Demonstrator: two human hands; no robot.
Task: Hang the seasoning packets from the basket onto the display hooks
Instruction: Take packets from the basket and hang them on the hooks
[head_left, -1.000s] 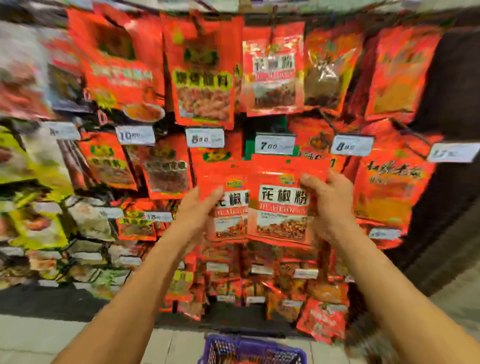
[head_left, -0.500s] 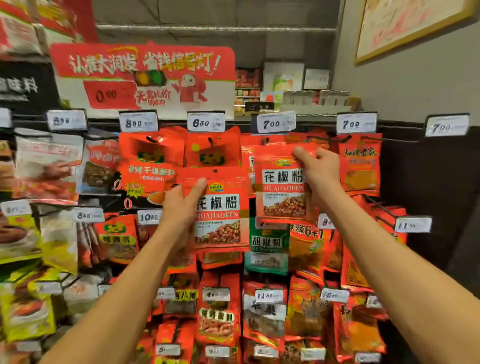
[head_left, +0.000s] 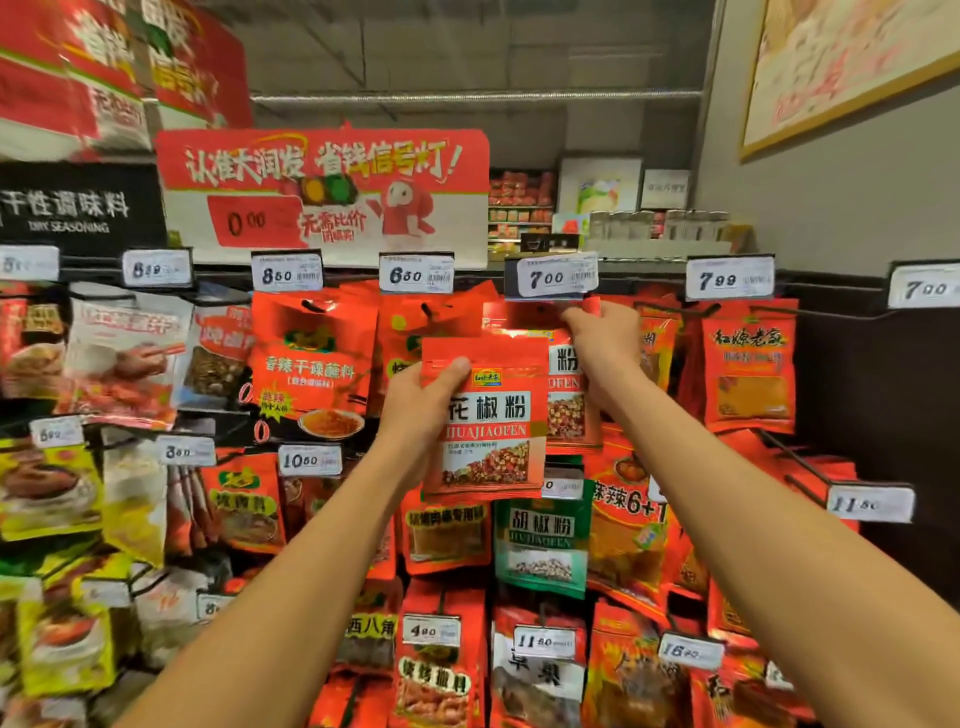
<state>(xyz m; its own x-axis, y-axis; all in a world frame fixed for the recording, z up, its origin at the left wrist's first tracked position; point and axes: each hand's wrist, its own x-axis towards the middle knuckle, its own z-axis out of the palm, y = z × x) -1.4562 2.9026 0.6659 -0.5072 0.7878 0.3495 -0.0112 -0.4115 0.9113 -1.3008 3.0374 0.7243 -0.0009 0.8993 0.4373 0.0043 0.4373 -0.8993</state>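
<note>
My left hand (head_left: 415, 410) grips a red seasoning packet (head_left: 485, 421) by its upper left corner, thumb on the front, and holds it upright in front of the rack. Behind it my right hand (head_left: 605, 345) pinches the top of a second red packet (head_left: 566, 395), raised right under the 7.00 price tag (head_left: 553, 278) at the top row's hook. The hook itself is hidden by the tag and my fingers. The basket is out of view.
The rack is packed with hanging red, green and yellow packets on rows of hooks with price tags. A green packet (head_left: 543, 540) hangs below my hands. A red promotional sign (head_left: 322, 192) stands above; a grey wall (head_left: 831, 208) lies to the right.
The view tilted up from the lower rows to the top row. My right hand lifted its packet up to the 7.00 tag; my left hand followed, bringing its packet higher and to the right.
</note>
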